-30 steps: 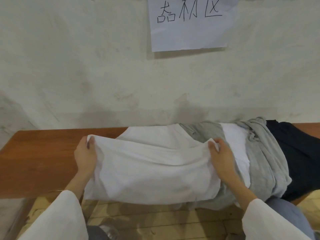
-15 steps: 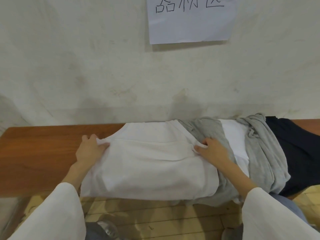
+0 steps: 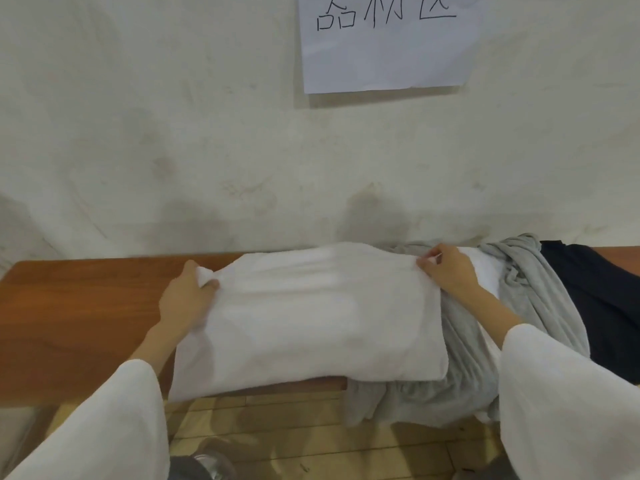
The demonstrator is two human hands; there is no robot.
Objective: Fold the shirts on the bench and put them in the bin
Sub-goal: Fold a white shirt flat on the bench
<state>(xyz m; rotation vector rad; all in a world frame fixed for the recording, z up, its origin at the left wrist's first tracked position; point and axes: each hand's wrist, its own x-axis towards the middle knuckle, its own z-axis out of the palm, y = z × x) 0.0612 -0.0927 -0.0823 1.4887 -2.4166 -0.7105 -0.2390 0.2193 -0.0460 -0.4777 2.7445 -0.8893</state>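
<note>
White shirt [image 3: 311, 317] is laid folded mid-counter, near edge overhanging the front of the brown wooden counter [image 3: 79, 306] at 6 o'clock. At 10 o'clock of the shirt, its far left corner is bunched and gripped by the left hand [image 3: 187, 299], fingers curled on the cloth. At 2 o'clock, its far right corner is pinched by the right hand [image 3: 450, 271]. Grey shirt [image 3: 540, 306] is crumpled at 3 o'clock, touching and partly under the white one; dark garment [image 3: 606, 306] is just beyond. Paper sign [image 3: 384, 46] is seen on the wall at 12 o'clock.
</note>
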